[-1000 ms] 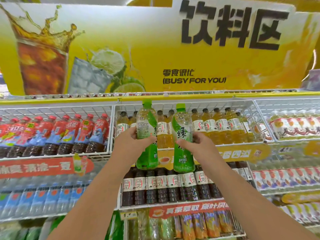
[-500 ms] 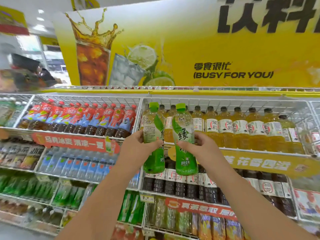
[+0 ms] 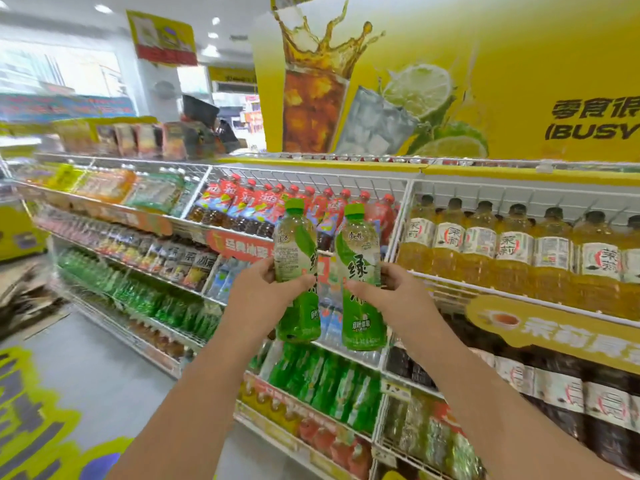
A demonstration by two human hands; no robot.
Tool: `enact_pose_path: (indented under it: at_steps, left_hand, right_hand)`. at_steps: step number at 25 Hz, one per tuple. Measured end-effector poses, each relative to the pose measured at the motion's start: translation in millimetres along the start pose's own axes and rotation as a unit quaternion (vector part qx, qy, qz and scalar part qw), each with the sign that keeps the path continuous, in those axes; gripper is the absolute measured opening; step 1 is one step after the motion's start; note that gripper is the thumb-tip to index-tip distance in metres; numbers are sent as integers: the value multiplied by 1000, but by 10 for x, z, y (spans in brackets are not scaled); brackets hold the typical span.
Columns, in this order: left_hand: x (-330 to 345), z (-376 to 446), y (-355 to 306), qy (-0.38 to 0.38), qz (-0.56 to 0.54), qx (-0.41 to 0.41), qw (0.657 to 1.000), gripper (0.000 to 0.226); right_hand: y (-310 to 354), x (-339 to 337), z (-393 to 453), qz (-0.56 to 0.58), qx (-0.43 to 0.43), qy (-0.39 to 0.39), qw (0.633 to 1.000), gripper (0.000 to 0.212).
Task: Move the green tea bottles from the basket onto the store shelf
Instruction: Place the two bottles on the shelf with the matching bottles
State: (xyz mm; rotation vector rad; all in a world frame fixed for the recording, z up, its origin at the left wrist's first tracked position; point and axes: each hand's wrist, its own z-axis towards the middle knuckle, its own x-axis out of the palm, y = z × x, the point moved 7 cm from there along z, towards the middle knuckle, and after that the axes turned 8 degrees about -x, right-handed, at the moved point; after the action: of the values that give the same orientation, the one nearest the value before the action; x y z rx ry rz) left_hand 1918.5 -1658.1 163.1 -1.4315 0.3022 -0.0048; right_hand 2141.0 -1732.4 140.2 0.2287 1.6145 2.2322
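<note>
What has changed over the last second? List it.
The view swung left: both bottles, earlier before the yellow tea bottles, now sit before the red-capped bottles. Unchanged: left hand grips the left green tea bottle, right hand the right green tea bottle, both upright.

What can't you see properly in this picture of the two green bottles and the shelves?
- The basket: not in the head view at all.
- Left bottle: the left hand covers part of its label.
- Right bottle: the right hand hides its far side.
- Far shelves on the left: blurred, so the packets cannot be read.
- Yellow sign: its words are cut off by the right edge.
</note>
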Motion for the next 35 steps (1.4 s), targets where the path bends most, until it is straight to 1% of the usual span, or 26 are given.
enact_pose_path:
  at_steps: [1, 3, 7, 8, 10, 11, 13, 17, 18, 19, 20, 21, 22, 23, 25, 28, 31, 33, 35]
  left_hand:
    - [-247, 61, 62, -12, 2, 0, 1000, 47]
    - [-796, 208, 205, -32, 3, 2, 999, 51]
    - [-2047, 584, 488, -50, 18, 1, 999, 40]
    - [-2357, 675, 559, -53, 22, 0, 998, 41]
    - [-3007, 825, 691, -65, 39, -4, 997, 46]
    - [-3273, 906, 737, -71, 44, -5, 997, 43]
    - [-3749, 1051, 816, -88, 47, -6, 995, 32]
    - [-4573, 1323, 1000, -108, 20, -14, 994, 27]
    - [-4761, 1401, 1054, -118, 16, -19, 993, 29]
    - [-4948, 1507, 1114, -124, 17, -20, 992, 38]
    - [-5097, 1600, 1167, -132, 17, -20, 991, 48]
    - [-5249, 1704, 1249, -141, 13, -27, 990, 52]
    - [-5398, 1817, 1322, -149, 6, -33, 988, 51]
    - [-5523, 1949, 1392, -154, 0, -37, 987, 48]
    - [-5778, 2264, 1526, -163, 1, -41, 986, 46]
    - [-6084, 2823, 1681, -167, 25, -41, 985, 49]
    - [-6322, 3433, 1786, -158, 40, -39, 986, 59]
    - [-6455, 3794, 1839, -147, 30, -35, 988, 57]
    - [-6583, 4145, 1897, -135, 25, -33, 990, 54]
  right_hand:
    - [-4, 267, 62, 4, -4, 7, 1000, 37]
    - [10, 865, 184, 6, -8, 23, 1000, 38]
    - [28, 2182, 445, 20, -6, 43, 999, 43]
    - [45, 2508, 501, 25, -5, 49, 998, 50]
    - [70, 3214, 605, 23, -5, 59, 998, 74]
    - [73, 3511, 657, 19, -6, 62, 998, 82]
    - [125, 4057, 757, 11, -7, 75, 997, 85]
    - [184, 5000, 1042, 19, -3, 104, 994, 84]
    - [177, 5198, 1124, 23, -2, 108, 994, 82]
    - [154, 5402, 1222, 27, 1, 111, 993, 77]
    - [120, 5571, 1314, 31, 4, 115, 993, 67]
    - [85, 5754, 1406, 33, 9, 124, 992, 53]
    - [49, 5940, 1509, 34, 15, 132, 991, 46]
    - [2, 6106, 1625, 38, 19, 134, 990, 46]
    - [-108, 6463, 1903, 33, 20, 136, 990, 56]
    - [-262, 6884, 2346, 29, 11, 133, 991, 67]
    - [-392, 7254, 2826, 35, 18, 129, 991, 76]
    - [-455, 7467, 3116, 30, 19, 123, 992, 86]
    - [-505, 7658, 3368, 19, 14, 114, 993, 80]
